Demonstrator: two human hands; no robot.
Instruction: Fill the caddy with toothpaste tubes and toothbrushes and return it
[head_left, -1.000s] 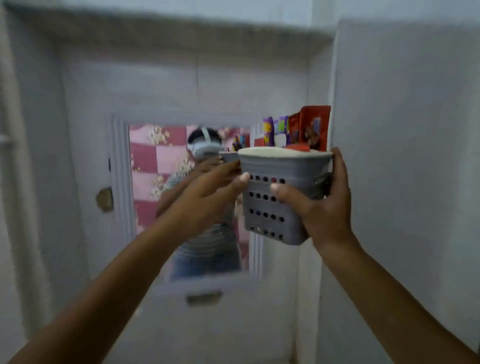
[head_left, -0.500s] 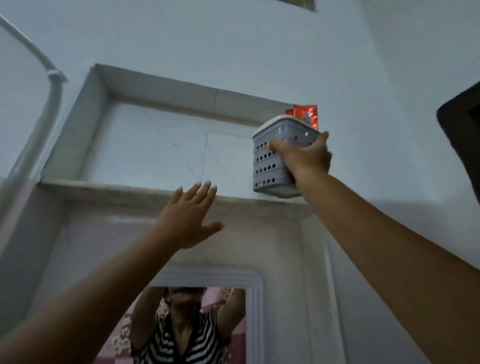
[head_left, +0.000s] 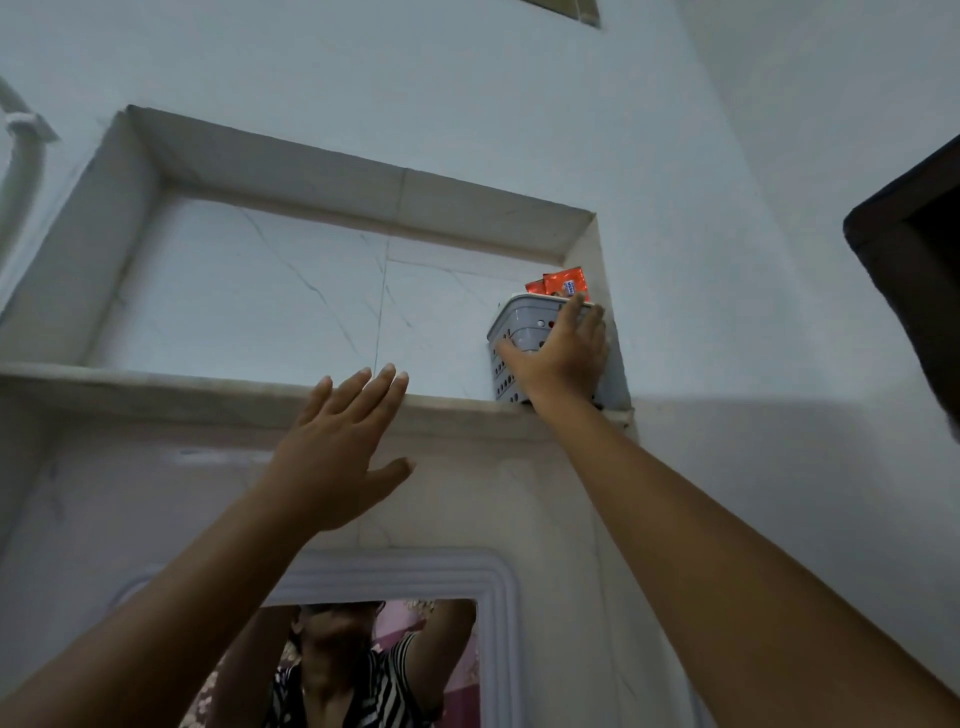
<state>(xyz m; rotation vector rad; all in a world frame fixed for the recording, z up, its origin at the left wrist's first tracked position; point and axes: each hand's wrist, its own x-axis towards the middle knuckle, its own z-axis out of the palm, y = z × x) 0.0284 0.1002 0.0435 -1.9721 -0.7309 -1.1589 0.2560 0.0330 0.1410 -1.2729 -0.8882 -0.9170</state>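
The grey perforated caddy (head_left: 519, 325) stands on the marble ledge (head_left: 208, 389) of a high wall niche, pushed into its right corner. Red toothpaste tubes (head_left: 563, 283) stick out above its rim; no toothbrushes show from this low angle. My right hand (head_left: 563, 356) lies flat against the caddy's front wall, fingers spread over it and thumb at its left side. My left hand (head_left: 337, 447) is raised below the ledge, palm toward the wall, fingers apart, holding nothing and touching nothing that I can see.
The niche (head_left: 311, 291) left of the caddy has a marble back wall. A mirror with a white moulded frame (head_left: 488, 597) hangs below and reflects a person in a striped shirt. A pipe (head_left: 21, 156) runs at far left; a dark frame edge (head_left: 909, 270) juts in at right.
The caddy went from chest height in both hands, up in my right hand alone, onto the niche ledge in the right corner. My left hand let go and stays raised and open.
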